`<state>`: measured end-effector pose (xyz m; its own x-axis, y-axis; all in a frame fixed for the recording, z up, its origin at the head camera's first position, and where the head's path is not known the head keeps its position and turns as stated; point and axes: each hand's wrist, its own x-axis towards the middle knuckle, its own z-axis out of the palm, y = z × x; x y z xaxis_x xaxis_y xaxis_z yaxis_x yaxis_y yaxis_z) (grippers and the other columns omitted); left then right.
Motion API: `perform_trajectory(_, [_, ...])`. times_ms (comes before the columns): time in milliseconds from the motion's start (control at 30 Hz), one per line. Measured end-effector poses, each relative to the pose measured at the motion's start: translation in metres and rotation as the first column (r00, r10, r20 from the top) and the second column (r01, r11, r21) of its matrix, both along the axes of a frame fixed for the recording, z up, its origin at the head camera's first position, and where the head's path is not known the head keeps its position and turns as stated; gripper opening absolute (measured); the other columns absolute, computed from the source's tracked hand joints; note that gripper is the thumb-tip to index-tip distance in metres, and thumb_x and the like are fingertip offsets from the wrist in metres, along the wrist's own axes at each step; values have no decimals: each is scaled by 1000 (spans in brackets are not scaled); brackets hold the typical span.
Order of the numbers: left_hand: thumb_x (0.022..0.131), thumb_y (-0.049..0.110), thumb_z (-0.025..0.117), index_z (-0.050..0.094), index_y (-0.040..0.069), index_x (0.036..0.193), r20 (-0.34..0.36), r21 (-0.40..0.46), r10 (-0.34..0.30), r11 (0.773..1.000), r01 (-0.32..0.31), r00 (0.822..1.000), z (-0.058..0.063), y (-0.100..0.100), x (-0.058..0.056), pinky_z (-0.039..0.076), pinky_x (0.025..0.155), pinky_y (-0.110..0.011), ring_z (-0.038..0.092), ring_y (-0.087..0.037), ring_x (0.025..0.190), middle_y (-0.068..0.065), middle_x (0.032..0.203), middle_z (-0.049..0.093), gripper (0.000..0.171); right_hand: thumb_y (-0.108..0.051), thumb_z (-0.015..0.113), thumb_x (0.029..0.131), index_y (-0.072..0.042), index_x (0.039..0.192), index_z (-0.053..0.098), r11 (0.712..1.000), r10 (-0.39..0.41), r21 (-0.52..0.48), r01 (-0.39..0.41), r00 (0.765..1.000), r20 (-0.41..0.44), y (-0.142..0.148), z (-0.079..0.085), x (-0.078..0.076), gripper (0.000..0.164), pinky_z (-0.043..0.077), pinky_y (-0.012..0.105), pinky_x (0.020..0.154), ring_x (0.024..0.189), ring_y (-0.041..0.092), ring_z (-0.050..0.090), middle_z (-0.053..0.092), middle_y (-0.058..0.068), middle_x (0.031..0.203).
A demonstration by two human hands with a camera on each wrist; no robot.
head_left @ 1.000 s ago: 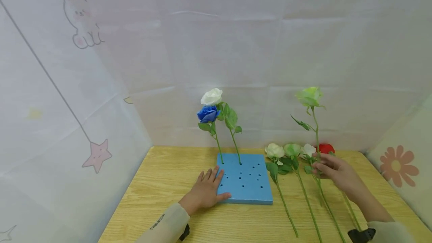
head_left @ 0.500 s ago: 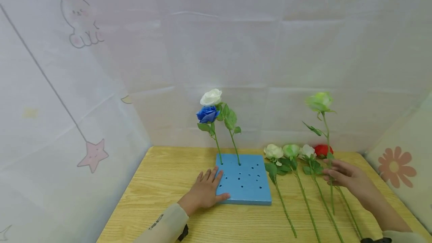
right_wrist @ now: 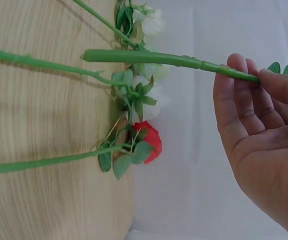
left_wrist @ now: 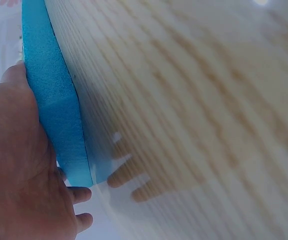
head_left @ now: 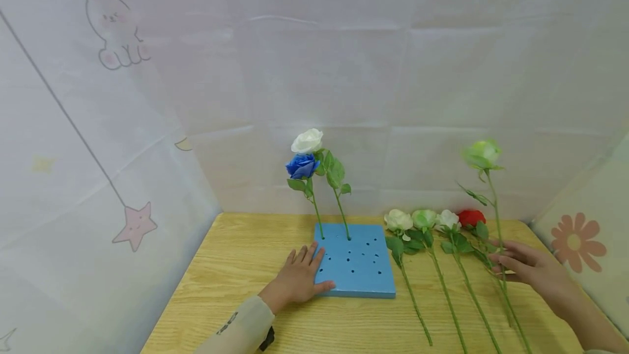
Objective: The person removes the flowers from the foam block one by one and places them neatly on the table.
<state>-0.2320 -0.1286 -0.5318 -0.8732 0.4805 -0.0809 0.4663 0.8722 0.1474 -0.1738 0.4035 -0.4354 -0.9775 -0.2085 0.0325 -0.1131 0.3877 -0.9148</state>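
My left hand (head_left: pixel 300 277) rests flat on the left edge of a blue foam block (head_left: pixel 363 283) dotted with small holes. A white rose (head_left: pixel 308 141) and a blue rose (head_left: pixel 302 166) stand upright in its back holes. At the right, my right hand (head_left: pixel 535 269) pinches the stem of a pale green rose (head_left: pixel 484 154) between thumb and fingers, bloom up. The stem's lower end (right_wrist: pixel 99 55) hangs free above the table in the right wrist view. In the left wrist view, the left palm (left_wrist: pixel 14 165) lies along the side of the block.
To the right of the block, several roses lie in a row on the wooden table (head_left: pixel 236 266): cream (head_left: pixel 398 220), green (head_left: pixel 425 218), white (head_left: pixel 447 219) and red (head_left: pixel 471 218). A pale cloth (head_left: pixel 373 70) hangs behind the table and along both sides.
My right hand has carried the pale green rose to the right and slightly down, from over the white rose's stem to over the red rose's stem. My left hand stays on the block.
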Motion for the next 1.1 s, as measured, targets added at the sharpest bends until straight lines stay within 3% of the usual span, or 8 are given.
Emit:
perform_trajectory(100, [92, 84, 26, 14, 17, 165, -7, -8, 3, 1000, -3, 1000, -3, -1, -1, 19, 121, -61, 19, -39, 154, -11, 171, 7, 99, -15, 51, 108, -28, 143, 51, 1000, 20, -5, -20, 1000, 7, 8, -2, 1, 37, 60, 31, 79, 98, 17, 71, 70, -11, 112])
perform_trajectory(133, [92, 83, 26, 14, 18, 165, -9, -9, 4, 1000, -4, 1000, -3, -1, -2, 19, 121, -61, 19, -38, 154, -10, 171, 6, 99, -15, 50, 108, -26, 144, 52, 1000, 22, 0, -22, 1000, 16, 10, -2, 1, 38, 60, 32, 79, 97, 17, 71, 70, -10, 111])
perform_trajectory(200, [93, 83, 25, 14, 18, 165, -9, -13, 3, 1000, -4, 1000, -5, -1, -3, 19, 121, -60, 19, -38, 154, -10, 171, 6, 98, -16, 50, 109, -14, 150, 46, 1000, 16, 18, -17, 999, 42, 12, -3, 2, 42, 60, 32, 79, 97, 18, 71, 69, -9, 110])
perform_trajectory(333, [92, 84, 25, 13, 18, 165, -2, -15, 0, 1000, 0, 1000, -5, -1, -4, 18, 121, -60, 18, -38, 154, -10, 171, 6, 99, -17, 49, 109, 19, 153, 18, 999, -1, 46, -3, 995, 101, 15, -6, 5, 64, 60, 33, 81, 97, 17, 70, 68, -14, 110])
perform_trajectory(400, [92, 84, 26, 14, 17, 165, 3, -7, -1, 1000, 1, 1000, -5, -1, -3, 18, 121, -61, 19, -39, 154, -11, 171, 7, 100, -17, 48, 109, 23, 150, 13, 999, -4, 55, -2, 994, 109, 17, -8, 7, 67, 60, 33, 81, 97, 17, 70, 67, -15, 110])
perform_trajectory(633, [92, 84, 25, 12, 19, 165, 5, -8, 10, 1000, -10, 1000, -6, -1, -3, 17, 121, -61, 17, -38, 154, -10, 171, 5, 99, -18, 50, 109, 7, 152, 37, 998, -21, 54, 15, 993, 118, 28, -16, 11, 51, 60, 34, 80, 95, 17, 70, 68, -16, 110])
perform_trajectory(867, [91, 84, 27, 12, 19, 165, 17, -6, 8, 1000, -8, 1000, -4, 0, -4, 17, 121, -61, 18, -38, 154, -10, 171, 5, 100, -24, 50, 109, 13, 152, 30, 993, -71, 99, 58, 988, 135, 39, -23, 14, 60, 60, 32, 81, 97, 17, 71, 68, -17, 110])
perform_trajectory(1100, [91, 85, 25, 13, 18, 165, 10, -7, 4, 1000, -4, 1000, -5, -1, -4, 18, 121, -61, 18, -38, 154, -10, 171, 6, 100, -26, 51, 109, 17, 151, 25, 990, -112, 111, 92, 975, 191, 50, -29, 15, 66, 60, 38, 83, 98, 18, 71, 69, -16, 110])
